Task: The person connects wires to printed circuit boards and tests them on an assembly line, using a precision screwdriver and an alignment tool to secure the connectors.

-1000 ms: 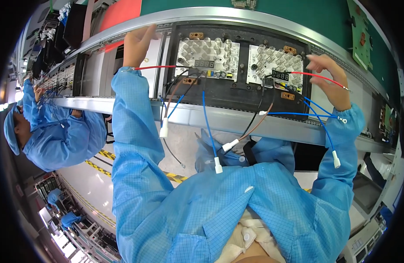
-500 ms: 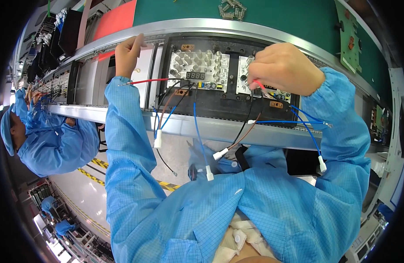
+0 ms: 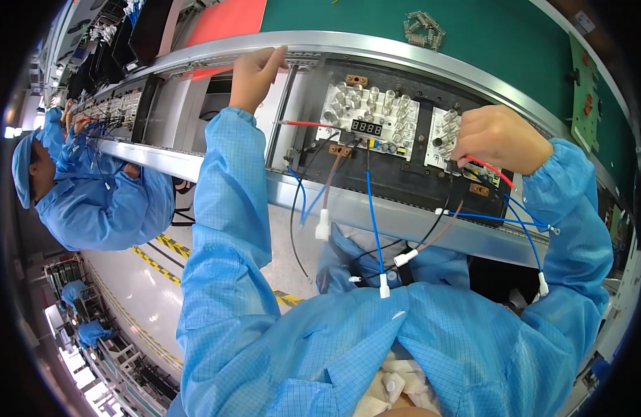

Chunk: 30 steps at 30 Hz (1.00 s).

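Observation:
Two white circuit boards lie in a black fixture tray: a left board with a digit display, and a right board partly covered by my right hand. Closed over that board's near part, its fingertips pinch the base of a red wire. My left hand is raised by the far rail, thumb and fingers apart, holding nothing visible. Another red wire sticks out from the left board. Blue, black and brown leads with white connectors hang over the near rail.
Metal conveyor rails run along both sides of the tray. Beyond lie a green mat, a pile of springs, a green circuit board and a red sheet. A co-worker in blue sits at the left.
The view has shifted, so the scene sits further right. My right fingers have lowered onto the right board, and the red wire there now trails to the right. My left hand stays raised by the rail.

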Tool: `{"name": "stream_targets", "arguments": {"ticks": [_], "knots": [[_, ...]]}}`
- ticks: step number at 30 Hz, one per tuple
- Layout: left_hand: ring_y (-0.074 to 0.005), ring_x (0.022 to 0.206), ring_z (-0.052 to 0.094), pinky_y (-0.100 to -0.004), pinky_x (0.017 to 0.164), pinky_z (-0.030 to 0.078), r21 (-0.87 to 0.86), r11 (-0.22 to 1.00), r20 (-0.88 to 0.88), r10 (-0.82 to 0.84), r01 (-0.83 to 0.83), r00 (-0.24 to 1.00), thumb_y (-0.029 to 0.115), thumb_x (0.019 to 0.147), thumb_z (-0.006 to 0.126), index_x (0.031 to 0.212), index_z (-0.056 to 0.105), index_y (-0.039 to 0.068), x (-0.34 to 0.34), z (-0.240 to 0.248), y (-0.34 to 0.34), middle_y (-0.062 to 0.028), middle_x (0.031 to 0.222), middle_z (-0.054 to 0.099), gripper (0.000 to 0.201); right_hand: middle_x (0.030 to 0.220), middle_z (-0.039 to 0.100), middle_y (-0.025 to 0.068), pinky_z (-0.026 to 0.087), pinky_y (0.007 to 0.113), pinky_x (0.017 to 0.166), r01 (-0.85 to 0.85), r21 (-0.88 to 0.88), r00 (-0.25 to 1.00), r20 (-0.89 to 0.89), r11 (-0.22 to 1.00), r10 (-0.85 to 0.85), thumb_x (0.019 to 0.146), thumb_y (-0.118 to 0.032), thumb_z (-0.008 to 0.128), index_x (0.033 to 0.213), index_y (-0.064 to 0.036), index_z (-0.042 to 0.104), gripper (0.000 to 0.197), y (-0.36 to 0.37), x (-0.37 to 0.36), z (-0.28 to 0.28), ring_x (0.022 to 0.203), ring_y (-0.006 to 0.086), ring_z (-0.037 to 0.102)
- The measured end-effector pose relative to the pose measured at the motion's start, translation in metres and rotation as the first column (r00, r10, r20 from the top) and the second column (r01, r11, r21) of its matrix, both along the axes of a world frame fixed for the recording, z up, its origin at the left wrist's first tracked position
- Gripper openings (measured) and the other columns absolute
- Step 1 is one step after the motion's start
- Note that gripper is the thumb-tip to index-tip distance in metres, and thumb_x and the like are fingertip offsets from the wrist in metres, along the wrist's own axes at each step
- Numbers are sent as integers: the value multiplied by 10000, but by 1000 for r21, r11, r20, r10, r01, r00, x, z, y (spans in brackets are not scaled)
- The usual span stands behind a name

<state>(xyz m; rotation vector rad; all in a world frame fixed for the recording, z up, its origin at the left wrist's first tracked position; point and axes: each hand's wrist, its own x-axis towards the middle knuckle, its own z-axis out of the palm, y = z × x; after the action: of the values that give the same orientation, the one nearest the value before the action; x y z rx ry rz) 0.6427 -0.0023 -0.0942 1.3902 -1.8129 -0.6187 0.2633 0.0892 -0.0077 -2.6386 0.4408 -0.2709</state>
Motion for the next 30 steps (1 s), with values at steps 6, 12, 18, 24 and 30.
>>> {"name": "stream_targets", "arguments": {"ticks": [6,12,18,24,30], "knots": [[-62,484,414,-247,465,310,25,999,-30,22,-22,999,316,879,573,695,645,-15,2,6,20,-13,510,500,386,655,596,37,472,350,559,94,-1,996,12,996,-94,696,-128,700,723,-69,626,98,22,-3,-5,634,241,574],[-50,490,380,-235,467,276,9,999,-114,39,-38,993,301,888,568,680,640,4,7,16,25,14,496,440,370,657,598,33,478,332,539,156,-42,987,-35,987,-158,699,-150,703,720,-83,624,106,37,-2,3,607,227,592],[-57,505,382,-244,489,289,9,999,-105,32,-31,994,319,878,567,683,646,6,11,26,28,13,491,425,378,660,598,43,476,337,552,160,-109,985,-41,981,-165,697,-163,710,722,-78,617,128,45,3,15,620,237,588],[-59,512,399,-251,491,302,10,999,-112,32,-31,993,326,878,563,687,645,-5,12,26,33,11,504,447,390,654,600,51,468,332,559,43,115,998,-46,992,-38,681,-146,728,782,-66,662,144,39,2,27,615,239,573],[-36,489,352,-222,458,255,-24,1000,-150,9,-13,989,291,916,567,665,618,-7,7,25,40,40,501,416,393,697,628,52,461,319,566,173,278,964,-245,945,-104,703,-118,715,925,-126,704,222,51,-11,61,621,237,578]]}}
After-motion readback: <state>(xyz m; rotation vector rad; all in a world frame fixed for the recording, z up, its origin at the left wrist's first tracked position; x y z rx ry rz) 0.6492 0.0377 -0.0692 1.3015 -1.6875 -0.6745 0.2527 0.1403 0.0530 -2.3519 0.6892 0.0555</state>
